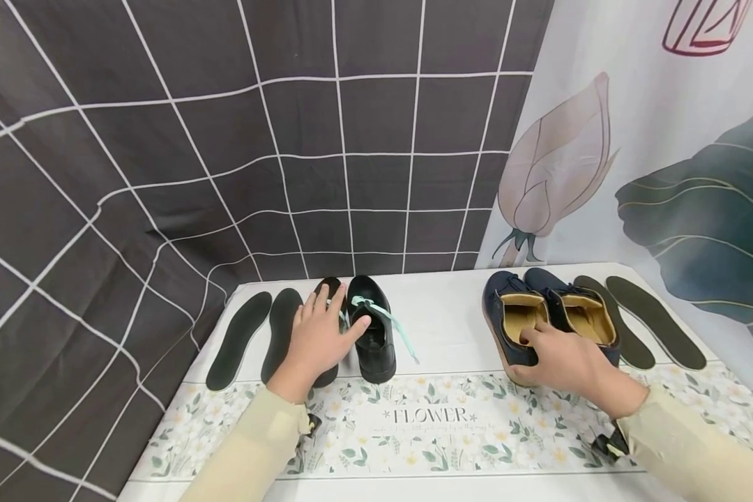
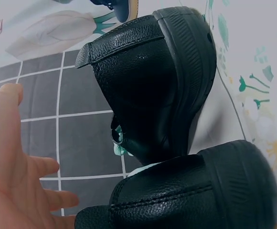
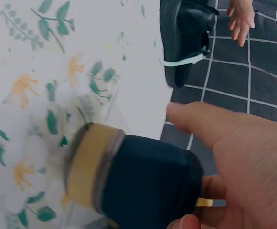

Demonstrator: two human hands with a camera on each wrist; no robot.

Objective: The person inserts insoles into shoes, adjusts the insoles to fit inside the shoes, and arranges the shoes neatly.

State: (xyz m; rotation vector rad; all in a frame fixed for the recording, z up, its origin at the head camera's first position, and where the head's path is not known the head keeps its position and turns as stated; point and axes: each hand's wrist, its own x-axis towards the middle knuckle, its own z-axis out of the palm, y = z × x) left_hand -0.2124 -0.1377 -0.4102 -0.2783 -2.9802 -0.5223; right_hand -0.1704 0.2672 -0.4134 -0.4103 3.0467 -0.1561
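Note:
My left hand (image 1: 322, 331), fingers spread, is over the left black shoe (image 1: 328, 378) and partly hides it. The right black shoe (image 1: 376, 355), with a mint-green lace (image 1: 404, 343), stands beside it. In the left wrist view the palm (image 2: 7, 167) faces the heels of both black shoes, holding nothing. My right hand (image 1: 565, 359) is at the heel of the left navy shoe (image 1: 498, 314), fingers bent over its tan-lined opening. In the right wrist view the thumb (image 3: 196, 119) stands apart from the navy heel (image 3: 148, 176). The right navy shoe (image 1: 610, 335) stands alongside, partly behind this hand.
Two black insoles, an outer one (image 1: 238, 341) and an inner one (image 1: 281, 328), lie left of the black shoes. Two dark insoles, one nearer (image 1: 621, 328) and one farther (image 1: 655, 321), lie right of the navy pair. A flowered cloth (image 1: 429, 446) covers the table front; a dark grid curtain (image 1: 376, 181) hangs behind.

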